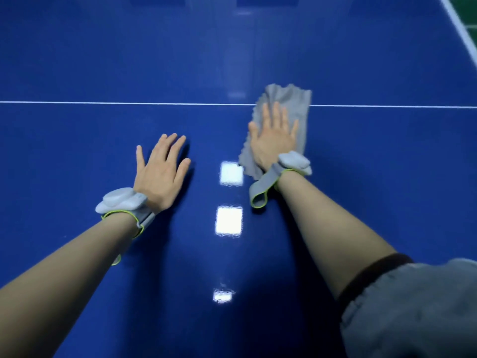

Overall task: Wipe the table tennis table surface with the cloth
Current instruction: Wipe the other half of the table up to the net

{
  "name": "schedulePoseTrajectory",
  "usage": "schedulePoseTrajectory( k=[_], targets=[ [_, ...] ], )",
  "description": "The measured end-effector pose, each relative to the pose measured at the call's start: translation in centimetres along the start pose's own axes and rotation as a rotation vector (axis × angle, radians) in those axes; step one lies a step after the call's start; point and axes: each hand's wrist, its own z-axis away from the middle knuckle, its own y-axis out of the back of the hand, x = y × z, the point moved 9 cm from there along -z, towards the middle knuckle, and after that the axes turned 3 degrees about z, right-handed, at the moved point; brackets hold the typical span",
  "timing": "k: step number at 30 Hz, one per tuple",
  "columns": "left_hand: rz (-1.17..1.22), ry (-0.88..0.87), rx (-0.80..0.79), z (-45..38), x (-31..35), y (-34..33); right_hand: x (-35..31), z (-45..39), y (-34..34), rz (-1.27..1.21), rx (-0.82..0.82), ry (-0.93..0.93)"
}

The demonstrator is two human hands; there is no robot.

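Currently mid-wipe: left hand (161, 171) flat on the blue worktop (77, 60), fingers straight, holding nothing; right hand (275, 136) spread, pressing the grey cloth (291, 99) across the white line (103, 102) (likely next: sweeping unwiped surface, keeping pressure).

A table tennis hall: glossy blue table (103, 60) with white line (129, 102), green floor (468, 14) beyond

Green floor (471, 11) at top-right corner; square ceiling-light reflections (229, 221) in a row down the glossy surface.
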Motion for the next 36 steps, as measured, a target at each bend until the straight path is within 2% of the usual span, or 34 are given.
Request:
schedulePoseTrajectory(
  k=[3,7,11,14,21,25,31,36],
  targets=[
    [-0.013,0.062,-0.004,1.6,-3.0,0.7,-7.4,2.7,-2.4,-0.013,-0.050,0.152],
    [-0.022,0.198,0.037,5.1,-7.5,3.4,-15.5,10.5,-5.1,-0.015,-0.110,0.366],
    [0.004,0.280,0.057,8.2,-8.7,4.3,-16.3,17.9,-6.2,-0.006,-0.148,0.497],
    [0.009,0.240,0.057,10.2,-6.6,4.9,-12.7,22.3,-4.9,0.029,-0.163,0.572],
    [0.037,0.138,0.021,10.8,-0.4,3.7,3.4,23.1,-1.3,0.085,-0.104,0.309],
    [0.024,0.077,-0.013,10.2,2.5,2.5,9.6,21.3,1.2,0.069,-0.069,0.150],
    [0.043,0.046,-0.053,7.8,3.9,0.3,13.8,15.6,2.1,0.103,-0.027,-0.049],
    [0.054,0.044,-0.065,4.9,3.0,-1.5,12.9,9.3,2.4,0.068,0.017,-0.166]
  ],
)
